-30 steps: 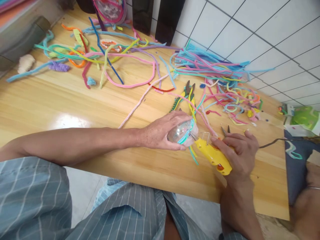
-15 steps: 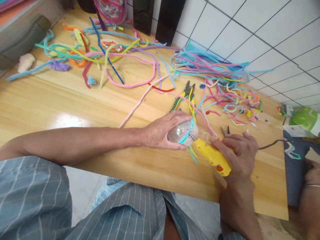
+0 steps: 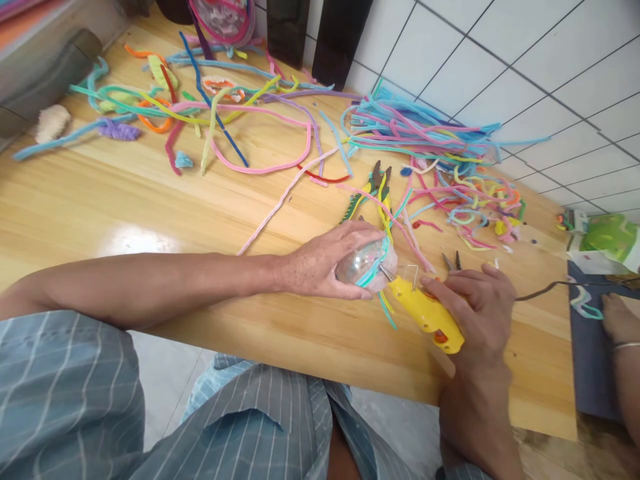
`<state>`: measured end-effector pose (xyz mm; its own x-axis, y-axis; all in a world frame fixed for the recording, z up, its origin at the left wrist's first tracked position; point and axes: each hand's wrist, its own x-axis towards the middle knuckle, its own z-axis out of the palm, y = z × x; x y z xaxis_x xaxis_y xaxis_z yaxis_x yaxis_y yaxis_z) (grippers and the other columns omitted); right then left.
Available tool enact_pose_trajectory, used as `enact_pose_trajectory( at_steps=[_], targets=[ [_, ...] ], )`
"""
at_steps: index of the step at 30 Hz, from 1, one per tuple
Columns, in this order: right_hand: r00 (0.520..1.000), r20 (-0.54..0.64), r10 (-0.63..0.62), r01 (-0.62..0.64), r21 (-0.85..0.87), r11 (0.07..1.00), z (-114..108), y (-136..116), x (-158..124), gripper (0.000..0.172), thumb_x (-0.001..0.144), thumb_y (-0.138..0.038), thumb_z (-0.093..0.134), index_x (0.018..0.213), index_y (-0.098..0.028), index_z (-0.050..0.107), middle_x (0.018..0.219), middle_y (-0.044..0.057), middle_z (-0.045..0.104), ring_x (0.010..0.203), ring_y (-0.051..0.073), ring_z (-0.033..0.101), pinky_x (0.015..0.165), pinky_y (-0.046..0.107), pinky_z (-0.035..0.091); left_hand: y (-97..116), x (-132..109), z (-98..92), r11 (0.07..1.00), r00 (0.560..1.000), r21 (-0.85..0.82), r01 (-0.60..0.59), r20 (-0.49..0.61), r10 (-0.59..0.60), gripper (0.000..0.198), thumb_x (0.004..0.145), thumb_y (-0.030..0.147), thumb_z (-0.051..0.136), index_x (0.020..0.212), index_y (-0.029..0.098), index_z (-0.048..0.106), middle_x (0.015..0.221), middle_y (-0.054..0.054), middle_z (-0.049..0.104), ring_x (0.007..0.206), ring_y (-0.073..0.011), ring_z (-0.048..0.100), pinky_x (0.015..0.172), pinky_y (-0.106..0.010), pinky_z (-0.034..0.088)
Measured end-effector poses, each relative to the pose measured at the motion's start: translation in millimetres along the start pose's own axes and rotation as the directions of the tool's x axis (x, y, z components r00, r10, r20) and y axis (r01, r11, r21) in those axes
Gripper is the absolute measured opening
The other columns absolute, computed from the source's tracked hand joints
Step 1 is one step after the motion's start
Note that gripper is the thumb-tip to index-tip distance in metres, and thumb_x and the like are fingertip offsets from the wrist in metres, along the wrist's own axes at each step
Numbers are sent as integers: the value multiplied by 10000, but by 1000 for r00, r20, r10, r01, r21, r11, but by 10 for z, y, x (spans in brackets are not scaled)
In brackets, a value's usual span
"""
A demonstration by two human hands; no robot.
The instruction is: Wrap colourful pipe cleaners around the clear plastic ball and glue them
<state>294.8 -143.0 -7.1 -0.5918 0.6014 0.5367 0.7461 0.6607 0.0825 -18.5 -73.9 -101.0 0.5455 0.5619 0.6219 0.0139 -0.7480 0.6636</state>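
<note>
My left hand is closed round a clear plastic ball with a teal pipe cleaner wrapped on it, resting on the wooden table. My right hand grips a yellow glue gun. The gun's metal nozzle touches the ball at the pipe cleaner. A dark cord runs from the gun off to the right.
Loose coloured pipe cleaners lie in heaps across the far half of the table. Yellow-handled pliers lie just beyond my left hand, small scissors by my right. Another person's hand rests at the right edge, near a green package.
My hands, ball and glue gun have hardly moved. The other person's hand at the right edge has moved up into view.
</note>
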Motion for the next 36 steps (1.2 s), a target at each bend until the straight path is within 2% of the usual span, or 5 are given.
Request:
enact_pose_trajectory(
  at_steps=[3,7,11,23,36],
  targets=[
    [1000,26,-2,2,28,1000,-12,5,8,277,1069,-218,688,1325,-288,767,979,29,701,987,250,726,1108,512,565,5,5,3,1000,1000,6,-7,-12,7,1057,957,613,860,1785,279,294,1632,-230,585,1575,-390,585,1306,-623,539],
    [999,42,-6,3,73,997,-21,25,12,254,1077,-304,676,1315,-282,764,983,44,715,931,253,710,943,471,589,9,0,7,1000,1000,0,-5,-19,5,1025,960,587,863,1770,243,337,1619,-251,592,1571,-397,584,1308,-620,536],
    [997,64,33,-37,71,997,-17,30,-6,274,1032,-240,717,1290,-315,770,955,31,717,889,239,715,836,422,562,0,-10,7,999,999,-25,34,11,-34,1074,921,588,895,1780,296,319,1651,-234,577,1601,-408,563,1327,-655,509],
    [999,42,20,-22,68,997,-23,5,40,266,1026,-188,715,1266,-284,779,948,34,700,852,216,661,792,404,504,2,-8,0,997,998,-34,65,22,-64,1050,918,612,894,1765,296,361,1655,-222,587,1607,-405,560,1342,-663,493],
    [998,60,20,-25,95,995,-39,2,41,272,1064,-273,691,1320,-290,782,957,45,709,883,248,661,794,426,483,-8,-9,16,999,999,-37,38,4,-38,1064,919,602,894,1774,295,341,1648,-234,578,1597,-407,568,1329,-654,508]
  ],
)
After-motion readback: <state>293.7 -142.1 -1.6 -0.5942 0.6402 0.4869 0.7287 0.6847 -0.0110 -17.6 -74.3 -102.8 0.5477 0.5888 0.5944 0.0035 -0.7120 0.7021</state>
